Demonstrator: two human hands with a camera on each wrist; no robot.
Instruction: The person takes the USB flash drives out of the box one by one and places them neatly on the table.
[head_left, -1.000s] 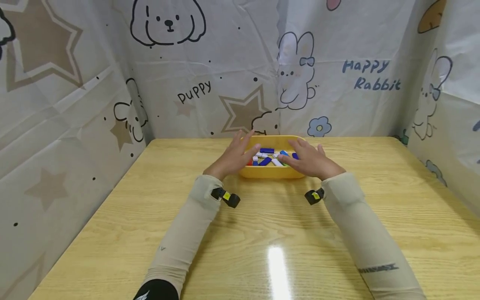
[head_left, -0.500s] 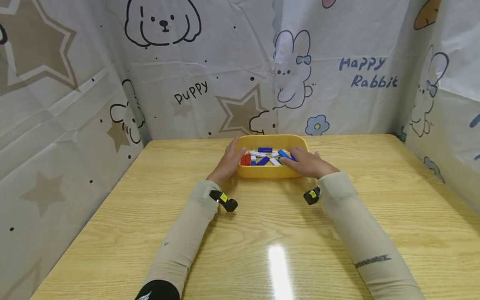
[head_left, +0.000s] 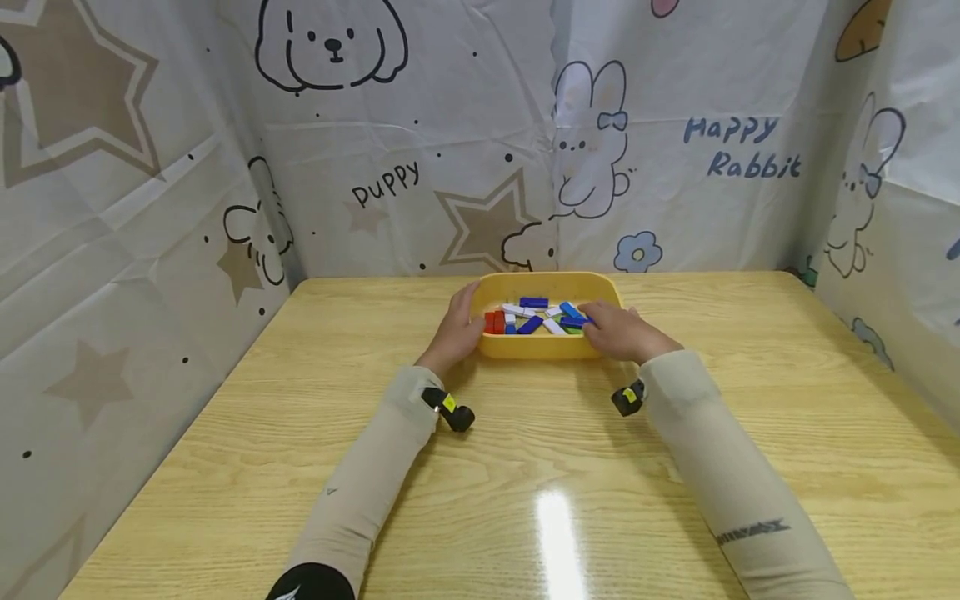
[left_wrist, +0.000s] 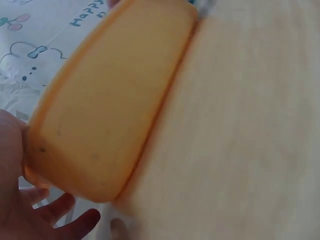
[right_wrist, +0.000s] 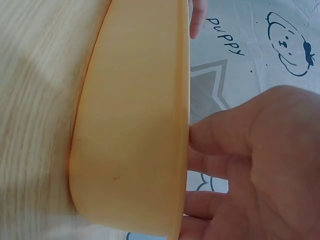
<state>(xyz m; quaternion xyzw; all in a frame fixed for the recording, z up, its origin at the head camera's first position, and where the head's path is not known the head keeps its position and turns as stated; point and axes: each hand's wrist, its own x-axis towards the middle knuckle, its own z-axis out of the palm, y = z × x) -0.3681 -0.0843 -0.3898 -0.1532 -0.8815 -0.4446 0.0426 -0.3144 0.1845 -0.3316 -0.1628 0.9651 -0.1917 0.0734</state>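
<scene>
2 hands (head_left: 452,333) (head_left: 624,332) grip the yellow bin (head_left: 540,347) at opposite ends.

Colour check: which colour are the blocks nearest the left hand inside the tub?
Those blocks are red; they show best in the head view.

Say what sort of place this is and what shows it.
Probably a makeshift tabletop recording booth: a wood-grain table is screened on its left, far and right sides by cartoon-printed sheeting, and small black cameras sit on both of the person's wrists.
</scene>
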